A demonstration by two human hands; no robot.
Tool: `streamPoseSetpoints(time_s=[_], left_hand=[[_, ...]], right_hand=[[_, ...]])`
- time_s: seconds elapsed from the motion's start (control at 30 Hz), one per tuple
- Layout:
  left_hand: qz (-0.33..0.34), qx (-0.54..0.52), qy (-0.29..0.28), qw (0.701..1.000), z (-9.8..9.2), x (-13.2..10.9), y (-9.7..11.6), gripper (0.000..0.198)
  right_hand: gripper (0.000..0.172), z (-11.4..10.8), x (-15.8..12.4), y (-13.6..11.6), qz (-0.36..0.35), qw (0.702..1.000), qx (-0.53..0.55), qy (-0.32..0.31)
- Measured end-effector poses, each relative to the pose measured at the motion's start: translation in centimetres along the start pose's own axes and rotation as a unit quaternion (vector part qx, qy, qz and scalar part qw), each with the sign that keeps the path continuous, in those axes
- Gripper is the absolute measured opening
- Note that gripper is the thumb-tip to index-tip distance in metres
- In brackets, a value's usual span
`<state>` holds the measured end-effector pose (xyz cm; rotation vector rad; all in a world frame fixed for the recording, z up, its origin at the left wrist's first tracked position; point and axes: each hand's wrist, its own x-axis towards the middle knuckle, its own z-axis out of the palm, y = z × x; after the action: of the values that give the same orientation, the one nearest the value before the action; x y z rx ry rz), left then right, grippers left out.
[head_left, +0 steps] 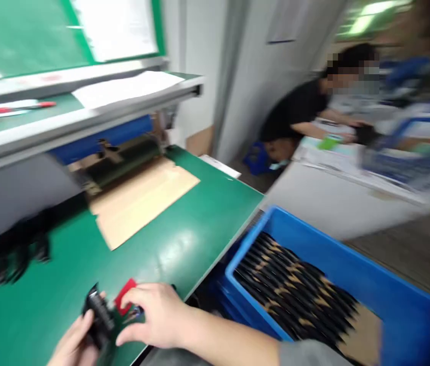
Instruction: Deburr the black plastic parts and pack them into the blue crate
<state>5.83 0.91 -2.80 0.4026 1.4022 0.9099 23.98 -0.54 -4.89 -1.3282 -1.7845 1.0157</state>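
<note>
Black, glossy object (99, 317) over green tabletop (207, 216), pinched by its sides in left hand (72, 339). Right hand (157, 311) with thumb apart, fingers curved by red piece (126, 295); impossible to tell if gripping. Probably light, stiff, somewhat slippery; best held by the long sides. No readable writing.

The green desk (218, 203) looks smooth and glossy. The brown sheet (146, 203) looks like matt cardboard, the white sheet (131, 89) like paper, the shelf edge (47, 130) like dull metal. The blue bin (314, 249) looks like smooth plastic, the black pieces (310, 274) in it faintly shiny. The held black item (101, 317) seems glossy plastic, the grey sleeve (306, 353) matt cloth
</note>
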Motion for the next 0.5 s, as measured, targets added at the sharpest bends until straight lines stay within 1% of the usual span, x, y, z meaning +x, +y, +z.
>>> streamPoseSetpoints(time_s=[0.03, 0.07, 0.13, 0.2, 0.27, 0.37, 0.4, 0.43, 0.5], left_hand=[[-0.035, -0.074, -0.036, 0.996, -1.2, 0.5, -0.6, 0.057], [-0.03, -0.14, -0.06, 0.988, -2.3, 0.8, -1.1, 0.056], [-0.011, -0.24, -0.092, 0.966, -4.1, 0.7, -1.7, 0.048], [0.004, -0.292, -0.113, 0.95, -5.5, -0.2, -1.8, 0.041], [0.01, -0.306, -0.125, 0.944, -6.5, -1.2, -1.2, 0.038], [0.048, -0.27, -0.124, 0.954, -7.6, -2.1, 0.3, 0.036], [0.069, -0.25, -0.117, 0.959, -7.8, -2.1, 0.8, 0.036], [0.09, -0.232, -0.109, 0.963, -8.1, -2.0, 1.2, 0.038], [0.126, -0.211, -0.086, 0.965, -8.5, -1.7, 1.9, 0.044]], right_hand=[[0.051, 0.9, 0.0, -0.9, -0.013, 1.0, 0.005, -0.011], [0.052, 1.5, 0.2, -1.6, -0.019, 1.0, 0.001, -0.023], [0.041, 2.4, 0.8, -3.0, -0.032, 0.998, -0.027, -0.055], [0.027, 3.4, 1.8, -4.0, -0.058, 0.994, -0.057, -0.073], [0.019, 4.8, 2.8, -4.8, -0.096, 0.99, -0.069, -0.071], [0.011, 6.7, 4.1, -5.4, -0.128, 0.988, -0.065, -0.056], [0.011, 7.1, 4.6, -5.5, -0.125, 0.989, -0.063, -0.051], [0.015, 7.4, 5.1, -5.7, -0.116, 0.99, -0.064, -0.046], [0.027, 7.3, 6.1, -6.1, -0.092, 0.992, -0.075, -0.041]])
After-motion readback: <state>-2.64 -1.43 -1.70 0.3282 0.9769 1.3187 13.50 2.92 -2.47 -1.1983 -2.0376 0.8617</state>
